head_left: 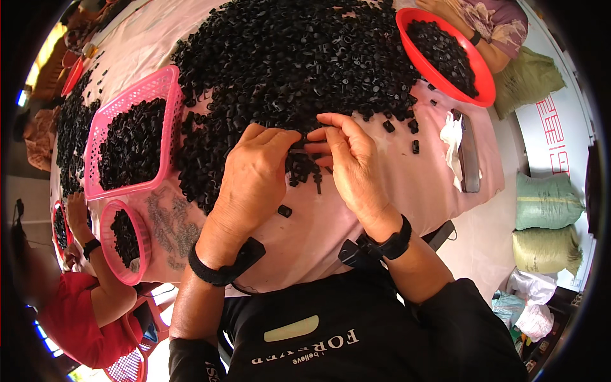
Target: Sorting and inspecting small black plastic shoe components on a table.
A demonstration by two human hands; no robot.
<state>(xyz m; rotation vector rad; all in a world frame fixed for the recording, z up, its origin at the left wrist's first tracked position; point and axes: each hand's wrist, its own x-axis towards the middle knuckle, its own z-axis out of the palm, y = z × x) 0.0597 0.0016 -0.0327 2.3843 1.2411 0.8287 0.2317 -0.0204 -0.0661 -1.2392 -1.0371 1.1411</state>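
Observation:
A wide heap of small black plastic parts [299, 57] covers the far and middle part of the table. In front of me, at the heap's near edge, my left hand [254, 169] is closed, thumb and fingertips pinching a small black plastic part [303, 135]. My right hand [351, 162] meets it from the right, fingertips bent in on the same piece, other fingers a little apart. The fingers partly hide the piece, so its exact shape does not show. Several loose parts lie just under the hands, and a single black part [285, 211] rests on the cloth nearer to me.
A pink basket [174, 127] and a round pink basket [144, 245], both holding black parts, stand left beside grey bits [172, 223]. Far right are a red basin [487, 89] of parts and a phone [470, 153] with tissue. Co-workers sit left and far right; sacks [547, 200] line the right.

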